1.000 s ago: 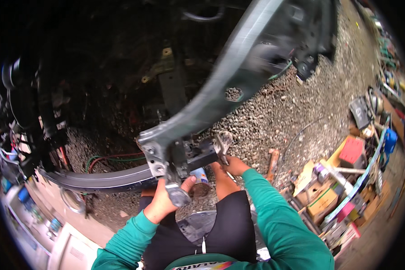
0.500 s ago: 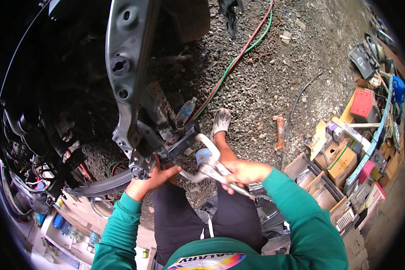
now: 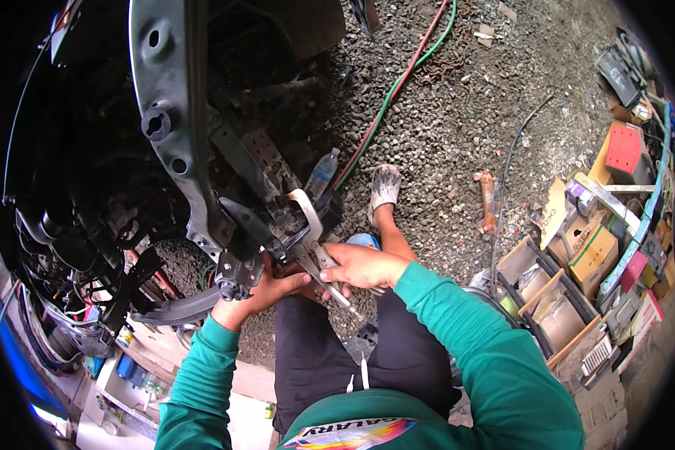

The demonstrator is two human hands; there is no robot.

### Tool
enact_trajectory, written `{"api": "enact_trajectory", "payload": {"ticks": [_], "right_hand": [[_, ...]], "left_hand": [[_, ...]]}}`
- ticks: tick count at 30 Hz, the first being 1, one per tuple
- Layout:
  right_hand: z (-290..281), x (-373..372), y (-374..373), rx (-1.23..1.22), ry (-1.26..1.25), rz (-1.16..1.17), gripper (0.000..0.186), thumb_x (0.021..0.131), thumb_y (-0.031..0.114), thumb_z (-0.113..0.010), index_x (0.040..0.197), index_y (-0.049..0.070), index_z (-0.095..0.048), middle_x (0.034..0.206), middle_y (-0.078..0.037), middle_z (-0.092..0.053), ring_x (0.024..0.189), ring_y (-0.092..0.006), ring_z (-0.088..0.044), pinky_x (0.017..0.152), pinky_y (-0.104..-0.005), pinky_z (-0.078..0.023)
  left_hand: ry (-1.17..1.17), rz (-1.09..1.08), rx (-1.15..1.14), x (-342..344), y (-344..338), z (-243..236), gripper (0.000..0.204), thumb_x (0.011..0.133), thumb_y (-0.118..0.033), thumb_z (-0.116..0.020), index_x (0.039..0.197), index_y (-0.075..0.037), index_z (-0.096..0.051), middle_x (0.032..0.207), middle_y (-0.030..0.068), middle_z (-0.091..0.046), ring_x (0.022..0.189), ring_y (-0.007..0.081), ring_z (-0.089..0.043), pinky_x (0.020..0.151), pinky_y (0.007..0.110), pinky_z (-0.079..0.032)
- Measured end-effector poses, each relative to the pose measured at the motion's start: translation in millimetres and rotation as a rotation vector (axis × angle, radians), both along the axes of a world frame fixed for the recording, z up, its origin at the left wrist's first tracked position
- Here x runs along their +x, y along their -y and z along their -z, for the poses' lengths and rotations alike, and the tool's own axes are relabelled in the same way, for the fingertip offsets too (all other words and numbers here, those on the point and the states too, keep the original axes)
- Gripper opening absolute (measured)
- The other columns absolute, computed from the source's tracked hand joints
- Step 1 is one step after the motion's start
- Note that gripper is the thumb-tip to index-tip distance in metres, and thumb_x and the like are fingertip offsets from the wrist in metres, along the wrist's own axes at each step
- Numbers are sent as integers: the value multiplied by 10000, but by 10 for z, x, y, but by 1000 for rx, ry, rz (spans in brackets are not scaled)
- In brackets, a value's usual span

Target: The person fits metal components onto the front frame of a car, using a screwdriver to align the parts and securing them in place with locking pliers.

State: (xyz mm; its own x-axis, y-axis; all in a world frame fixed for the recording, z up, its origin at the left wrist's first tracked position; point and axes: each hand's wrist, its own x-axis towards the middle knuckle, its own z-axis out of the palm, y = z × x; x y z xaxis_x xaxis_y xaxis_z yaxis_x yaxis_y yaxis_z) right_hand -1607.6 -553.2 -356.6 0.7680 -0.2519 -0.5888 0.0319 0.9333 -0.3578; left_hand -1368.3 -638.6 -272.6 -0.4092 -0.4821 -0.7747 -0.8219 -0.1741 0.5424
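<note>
My right hand grips the handles of silver locking clamp pliers, whose curved jaws reach onto a dark metal bracket of a vehicle frame. My left hand holds the lower end of that bracket from beneath, just left of the pliers. The grey frame beam rises from the bracket toward the top of the view. Both sleeves are green. My foot in a dusty shoe rests on the gravel beyond my hands.
Red and green hoses run across the gravel. A plastic bottle lies by the frame. Cardboard boxes of parts and a red box crowd the right. Wiring and dark engine parts fill the left.
The view has swung so the frame beam now stands at the left. My right hand has brought the pliers up onto the bracket; my left hand has stayed under it.
</note>
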Motion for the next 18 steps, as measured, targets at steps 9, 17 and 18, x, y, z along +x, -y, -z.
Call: {"api": "enact_trajectory", "payload": {"ticks": [9, 17, 18], "right_hand": [[-113, -174, 93, -54, 43, -3, 371, 1015, -33, -551, 1380, -58, -490, 1306, -192, -634, 1160, -268, -723, 945, -388, -667], [265, -425, 121, 30, 162, -122, 469, 972, -54, -565, 1435, 13, -533, 1338, -135, -659, 1195, -240, -707, 1069, -410, -601], [297, -421, 196, 12, 146, -185, 462, 975, -52, -568, 1432, 10, -533, 1334, -139, -661, 1189, -241, -713, 1047, -404, -612]], "left_hand": [[-195, -75, -448, 51, -206, 277, 507, 929, -442, -873, 1113, 15, -753, 863, 126, -736, 770, 278, -701, 690, 442, -547], [57, -56, -442, 139, -415, 435, 381, 968, -390, -829, 1004, -12, -802, 834, 148, -729, 719, 281, -661, 676, 459, -515], [88, -71, -396, 142, -403, 420, 375, 968, -386, -827, 968, -12, -797, 815, 144, -719, 710, 272, -653, 665, 456, -507]]}}
